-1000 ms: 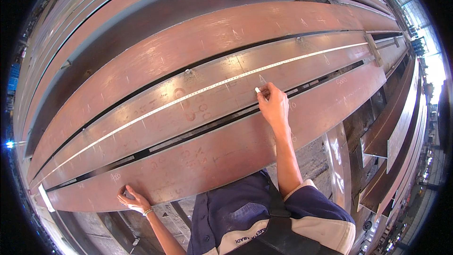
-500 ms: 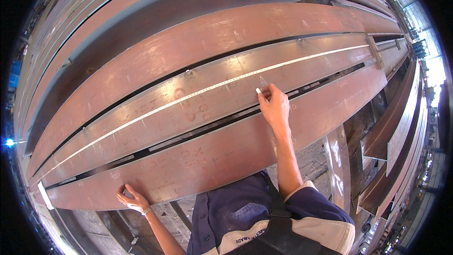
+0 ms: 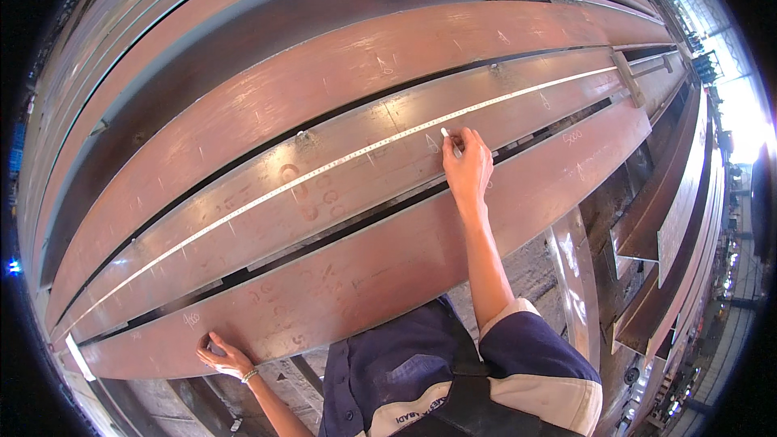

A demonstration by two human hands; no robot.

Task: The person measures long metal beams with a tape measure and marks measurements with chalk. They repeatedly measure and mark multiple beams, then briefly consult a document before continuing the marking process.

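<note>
My right hand [image 3: 467,163] pinches a short white stick of chalk [image 3: 445,133] between thumb and fingers. Its tip is over the middle steel beam [image 3: 356,186], just beside a chalk mark on the surface. Along that beam runs a long pale measuring tape [image 3: 348,159], a little beyond the chalk. My left hand [image 3: 227,355] rests at the edge of the nearest steel beam [image 3: 275,316], thumb and fingers curved apart with nothing seen between them; a bracelet circles that wrist.
Dark gaps separate the long reddish-brown beams. A small block [image 3: 628,79] lies across the tape's far right end. A pale strip [image 3: 79,356] crosses the left end. More steel sections [image 3: 660,226] are stacked at the right, and a wide beam [image 3: 267,81] lies beyond the middle one.
My right hand has moved slightly up along the middle beam, and the chalk is now nearer the tape. My left hand stays at the near beam's edge. The view has shifted a little.
</note>
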